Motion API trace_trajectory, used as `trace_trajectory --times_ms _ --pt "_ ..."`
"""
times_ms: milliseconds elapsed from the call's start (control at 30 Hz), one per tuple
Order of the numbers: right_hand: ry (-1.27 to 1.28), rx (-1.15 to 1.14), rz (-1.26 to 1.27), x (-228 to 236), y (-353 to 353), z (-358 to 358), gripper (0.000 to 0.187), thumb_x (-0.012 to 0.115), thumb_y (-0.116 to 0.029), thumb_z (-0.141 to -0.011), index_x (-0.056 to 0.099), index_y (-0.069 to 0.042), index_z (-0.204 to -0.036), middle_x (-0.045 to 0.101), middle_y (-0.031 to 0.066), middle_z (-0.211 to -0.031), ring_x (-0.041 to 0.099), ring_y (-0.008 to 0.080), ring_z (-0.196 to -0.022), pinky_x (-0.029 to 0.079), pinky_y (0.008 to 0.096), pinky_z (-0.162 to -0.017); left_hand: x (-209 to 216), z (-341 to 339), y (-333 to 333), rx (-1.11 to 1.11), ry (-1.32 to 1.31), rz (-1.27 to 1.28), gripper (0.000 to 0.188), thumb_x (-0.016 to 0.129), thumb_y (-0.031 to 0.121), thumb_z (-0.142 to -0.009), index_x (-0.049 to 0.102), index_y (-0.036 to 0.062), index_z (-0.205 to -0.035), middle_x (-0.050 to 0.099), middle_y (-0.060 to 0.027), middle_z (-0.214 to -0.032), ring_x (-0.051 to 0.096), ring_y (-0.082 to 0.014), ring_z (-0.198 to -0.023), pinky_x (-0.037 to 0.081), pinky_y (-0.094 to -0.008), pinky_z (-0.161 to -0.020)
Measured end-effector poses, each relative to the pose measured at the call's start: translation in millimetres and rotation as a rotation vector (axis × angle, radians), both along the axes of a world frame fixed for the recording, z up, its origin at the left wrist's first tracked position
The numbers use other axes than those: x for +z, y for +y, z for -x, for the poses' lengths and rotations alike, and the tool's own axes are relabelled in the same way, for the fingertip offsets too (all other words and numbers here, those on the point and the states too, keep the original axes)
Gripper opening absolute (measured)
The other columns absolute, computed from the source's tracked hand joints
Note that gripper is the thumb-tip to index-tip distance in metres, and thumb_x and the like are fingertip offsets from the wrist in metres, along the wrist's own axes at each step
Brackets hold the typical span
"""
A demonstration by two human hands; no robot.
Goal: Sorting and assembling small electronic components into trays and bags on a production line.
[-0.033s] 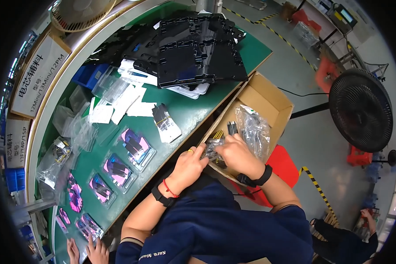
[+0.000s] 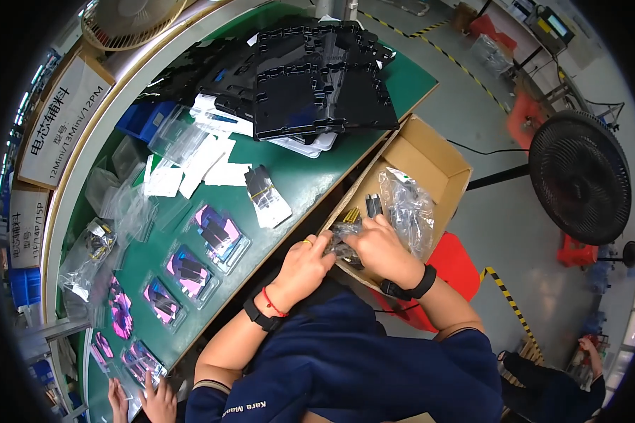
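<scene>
My left hand (image 2: 305, 265) is at the near left edge of a cardboard box (image 2: 429, 149), its fingers pinched at a crumpled clear plastic bag (image 2: 345, 230). Inside the box, my right hand (image 2: 379, 243) is curled over the same bag from the other side. Small dark parts show through the plastic, but the fingertips are partly hidden. Beside the bag lie a bundle of yellow-ended strips (image 2: 351, 215) and some black flat strips (image 2: 373, 205). A larger clear bag (image 2: 410, 211) fills the box's right side.
The green table (image 2: 282, 243) carries stacked black trays (image 2: 289, 106), white papers (image 2: 206, 163), a banded bundle of black strips (image 2: 262, 190) and clear packs with pink-and-blue pieces (image 2: 219, 233). Another person's hands (image 2: 159, 403) work at lower left. A black fan (image 2: 578, 180) stands right.
My hands and the box look nearly unchanged. At lower left, the other person's hands have shifted slightly, with a clear piece now showing between them.
</scene>
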State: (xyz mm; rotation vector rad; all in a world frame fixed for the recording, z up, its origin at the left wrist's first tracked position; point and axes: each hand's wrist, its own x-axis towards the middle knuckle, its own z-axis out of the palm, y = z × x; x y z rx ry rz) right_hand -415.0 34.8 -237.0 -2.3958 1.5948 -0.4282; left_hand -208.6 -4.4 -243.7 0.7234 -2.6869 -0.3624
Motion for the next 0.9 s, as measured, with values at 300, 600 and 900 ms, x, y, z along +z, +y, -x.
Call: trace_trajectory --times_ms 300,600,900 --pt "0.172 0.05 -0.068 -16 -10 -27 0.01 0.064 -0.015 -0.069 0.067 -0.009 -0.061 0.065 0.01 -0.065 0.067 0.0245 -0.066 0.049 0.0381 -0.061 2 0 7 -0.001 0.1 0.028 0.015 0.065 0.006 -0.069 0.07 0.005 -0.083 0.058 -0.0133 -0.111 0.058 -0.0242 -0.085 0.048 -0.035 -0.069" --pt "0.249 -0.016 -0.139 -27 -24 -32 0.01 0.062 -0.014 -0.072 0.07 -0.008 -0.071 0.069 0.0142 -0.072 0.069 0.0289 -0.07 0.055 0.0416 -0.062 -1 -3 11 0.086 0.22 0.015 0.013 0.065 0.008 -0.072 0.07 0.0046 -0.083 0.061 -0.0101 -0.103 0.059 -0.0231 -0.083 0.046 -0.0347 -0.069" --pt "0.048 -0.086 -0.008 -16 -15 -6 0.008 0.063 -0.01 -0.073 0.064 -0.004 -0.068 0.064 0.017 -0.068 0.065 0.0339 -0.066 0.053 0.0436 -0.06 -5 -10 15 0.205 0.333 -0.13 0.02 0.069 0.007 -0.077 0.069 0.0042 -0.097 0.06 -0.0103 -0.108 0.062 -0.0272 -0.086 0.052 -0.037 -0.074"
